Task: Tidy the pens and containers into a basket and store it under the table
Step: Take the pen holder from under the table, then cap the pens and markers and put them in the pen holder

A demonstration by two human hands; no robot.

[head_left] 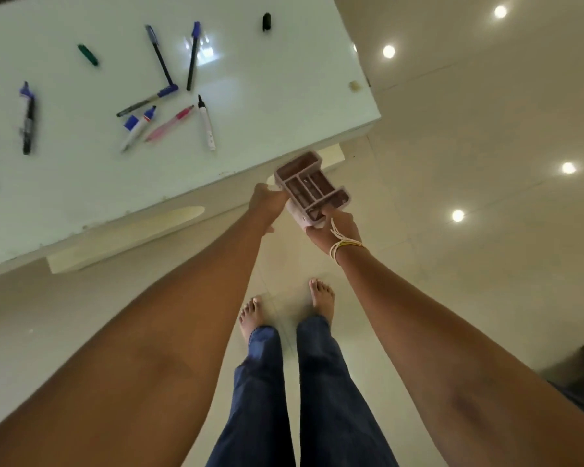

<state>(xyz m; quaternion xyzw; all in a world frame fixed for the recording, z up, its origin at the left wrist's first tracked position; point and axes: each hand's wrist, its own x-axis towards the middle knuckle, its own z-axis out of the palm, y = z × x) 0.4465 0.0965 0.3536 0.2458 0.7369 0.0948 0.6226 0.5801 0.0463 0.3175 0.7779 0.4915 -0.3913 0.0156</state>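
A small pink basket with several inner compartments hangs in the air just off the near edge of the white table. My left hand grips its left side and my right hand grips its near end. Nothing shows inside the basket. Several pens and markers lie scattered on the table: a pink pen, a white marker, a blue-capped marker, two dark pens with blue caps, a black marker and a green cap.
A black cap lies near the table's far edge. A small beige object sits at the table's right edge. My bare feet stand on the glossy tiled floor, which reflects ceiling lights. A dark object is at the right.
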